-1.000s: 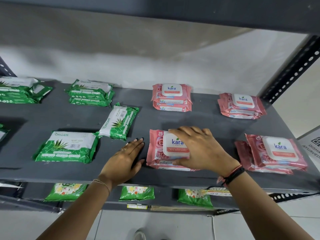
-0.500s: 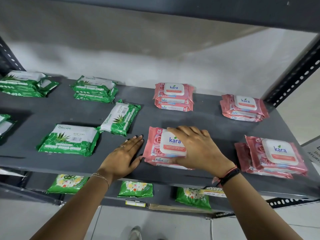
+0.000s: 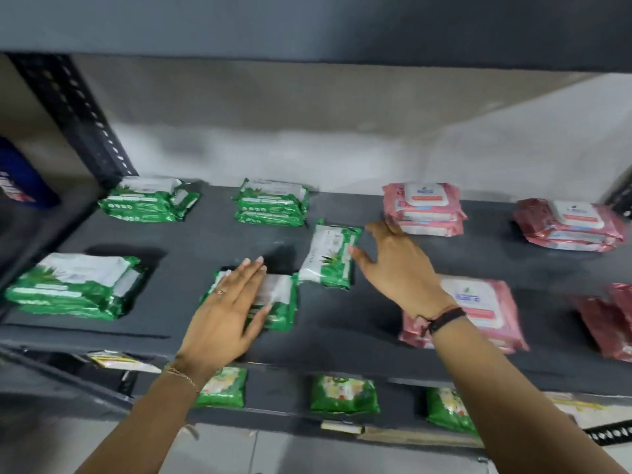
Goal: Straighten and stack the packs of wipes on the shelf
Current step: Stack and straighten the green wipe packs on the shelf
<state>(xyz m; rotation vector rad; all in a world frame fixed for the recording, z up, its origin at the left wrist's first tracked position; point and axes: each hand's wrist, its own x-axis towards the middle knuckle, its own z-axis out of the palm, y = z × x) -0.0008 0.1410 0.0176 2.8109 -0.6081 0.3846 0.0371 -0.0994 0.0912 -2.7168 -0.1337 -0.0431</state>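
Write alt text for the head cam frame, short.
A person's left hand lies flat on a green wipes pack near the front of a grey shelf, while the right hand reaches, open, to a tilted green pack behind it. Green stacks sit left, pink stacks right.

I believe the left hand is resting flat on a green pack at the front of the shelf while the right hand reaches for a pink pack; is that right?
Not quite. In the head view the left hand does rest flat on the front green pack, but the right hand reaches for the tilted green pack, not a pink one.
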